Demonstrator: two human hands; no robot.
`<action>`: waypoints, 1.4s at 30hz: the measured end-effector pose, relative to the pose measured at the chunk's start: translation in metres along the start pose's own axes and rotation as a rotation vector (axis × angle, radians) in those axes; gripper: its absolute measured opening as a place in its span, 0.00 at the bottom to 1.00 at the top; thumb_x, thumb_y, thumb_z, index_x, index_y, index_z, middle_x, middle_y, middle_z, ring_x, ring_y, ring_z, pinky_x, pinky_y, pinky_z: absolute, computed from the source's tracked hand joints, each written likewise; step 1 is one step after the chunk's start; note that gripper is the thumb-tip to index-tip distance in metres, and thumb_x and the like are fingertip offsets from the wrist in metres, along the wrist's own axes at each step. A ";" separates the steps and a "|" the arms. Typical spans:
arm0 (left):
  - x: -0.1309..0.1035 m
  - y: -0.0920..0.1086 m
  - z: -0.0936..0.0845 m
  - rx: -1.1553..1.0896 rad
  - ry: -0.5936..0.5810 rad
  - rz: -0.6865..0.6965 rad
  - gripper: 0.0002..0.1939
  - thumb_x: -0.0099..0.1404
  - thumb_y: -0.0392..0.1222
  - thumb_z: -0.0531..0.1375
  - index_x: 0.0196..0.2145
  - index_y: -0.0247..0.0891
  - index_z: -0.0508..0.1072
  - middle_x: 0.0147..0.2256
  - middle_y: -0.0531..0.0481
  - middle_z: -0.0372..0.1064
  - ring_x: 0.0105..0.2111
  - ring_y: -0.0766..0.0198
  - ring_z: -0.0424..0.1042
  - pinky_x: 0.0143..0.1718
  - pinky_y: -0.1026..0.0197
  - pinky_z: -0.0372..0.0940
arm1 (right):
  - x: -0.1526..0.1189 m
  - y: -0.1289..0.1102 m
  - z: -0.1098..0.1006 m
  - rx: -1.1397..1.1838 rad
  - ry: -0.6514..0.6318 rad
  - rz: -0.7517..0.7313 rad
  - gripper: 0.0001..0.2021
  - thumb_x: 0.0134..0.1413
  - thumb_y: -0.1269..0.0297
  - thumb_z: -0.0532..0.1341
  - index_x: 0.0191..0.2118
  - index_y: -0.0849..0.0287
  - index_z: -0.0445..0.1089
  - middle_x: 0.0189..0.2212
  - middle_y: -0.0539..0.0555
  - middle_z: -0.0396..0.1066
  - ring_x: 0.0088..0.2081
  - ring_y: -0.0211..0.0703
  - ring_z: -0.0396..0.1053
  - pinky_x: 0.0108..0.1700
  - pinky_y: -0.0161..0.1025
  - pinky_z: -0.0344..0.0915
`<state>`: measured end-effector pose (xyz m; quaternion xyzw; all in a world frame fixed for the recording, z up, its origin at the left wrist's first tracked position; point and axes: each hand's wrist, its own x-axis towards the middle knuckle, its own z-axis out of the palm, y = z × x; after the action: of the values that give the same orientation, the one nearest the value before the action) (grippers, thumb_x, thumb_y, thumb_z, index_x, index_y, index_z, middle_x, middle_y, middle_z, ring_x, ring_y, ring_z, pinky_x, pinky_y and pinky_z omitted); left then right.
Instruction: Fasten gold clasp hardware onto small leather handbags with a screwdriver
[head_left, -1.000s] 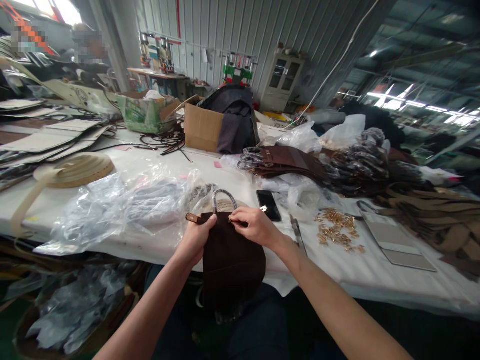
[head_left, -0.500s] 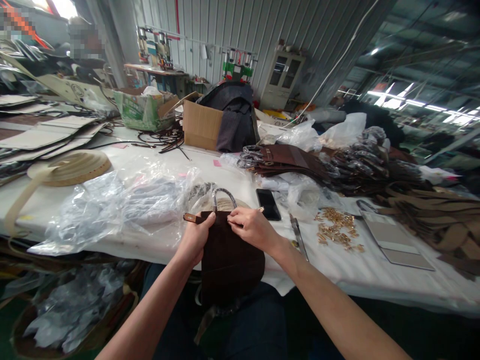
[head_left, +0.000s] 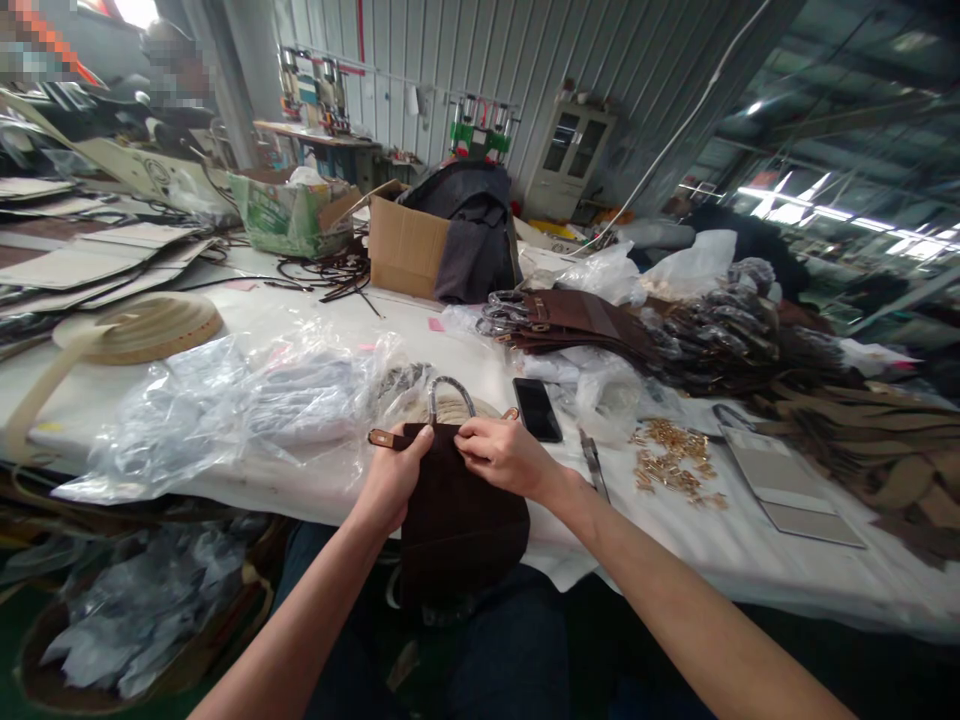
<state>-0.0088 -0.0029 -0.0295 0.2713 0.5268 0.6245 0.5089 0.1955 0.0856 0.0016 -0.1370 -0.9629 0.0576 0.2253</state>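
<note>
A dark brown leather bag piece point(head_left: 465, 520) hangs over the table's front edge above my lap. My left hand point(head_left: 394, 480) grips its upper left edge, thumb on top, beside a brown strap point(head_left: 388, 439) with a metal fitting that sticks out to the left. My right hand point(head_left: 499, 455) pinches the upper right edge with the fingers pressed together; any small part between them is hidden. A plastic-wrapped handle point(head_left: 452, 382) arches up between both hands. Another strap tip point(head_left: 511, 413) shows just above my right hand.
Right of my hands are a black phone point(head_left: 537, 409), a metal tool point(head_left: 593, 465), gold hardware point(head_left: 675, 460) and a grey panel point(head_left: 795, 485). Plastic bags point(head_left: 300, 400) and a tape roll point(head_left: 142, 328) lie left. Behind are a carton point(head_left: 405, 250) and stacked brown pieces point(head_left: 585, 320).
The strap tip above my right hand now shows its brown face more. My right fingers have shifted slightly at the bag's edge. The dangling strip below the bag is less visible.
</note>
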 end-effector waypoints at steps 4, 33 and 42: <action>-0.001 -0.002 -0.002 0.070 -0.012 0.055 0.22 0.61 0.60 0.74 0.40 0.38 0.80 0.37 0.46 0.79 0.39 0.53 0.76 0.39 0.58 0.70 | -0.001 -0.010 0.004 -0.049 0.037 0.065 0.07 0.74 0.74 0.63 0.45 0.58 0.79 0.45 0.58 0.80 0.44 0.46 0.80 0.48 0.40 0.76; -0.007 0.001 0.000 0.075 -0.043 0.129 0.20 0.63 0.57 0.75 0.39 0.38 0.80 0.34 0.48 0.78 0.35 0.57 0.74 0.36 0.60 0.68 | -0.004 -0.019 -0.012 -0.026 -0.099 0.053 0.15 0.76 0.77 0.54 0.54 0.59 0.78 0.52 0.61 0.78 0.50 0.50 0.78 0.53 0.45 0.77; -0.018 0.013 -0.014 0.107 -0.141 0.143 0.23 0.61 0.57 0.79 0.41 0.36 0.81 0.35 0.48 0.80 0.34 0.60 0.75 0.36 0.62 0.67 | 0.000 -0.025 -0.010 0.231 0.299 0.718 0.40 0.51 0.54 0.84 0.67 0.55 0.74 0.61 0.61 0.75 0.57 0.56 0.77 0.63 0.51 0.75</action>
<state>-0.0192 -0.0239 -0.0180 0.3783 0.5015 0.6094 0.4837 0.1943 0.0627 0.0150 -0.4452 -0.7977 0.2198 0.3422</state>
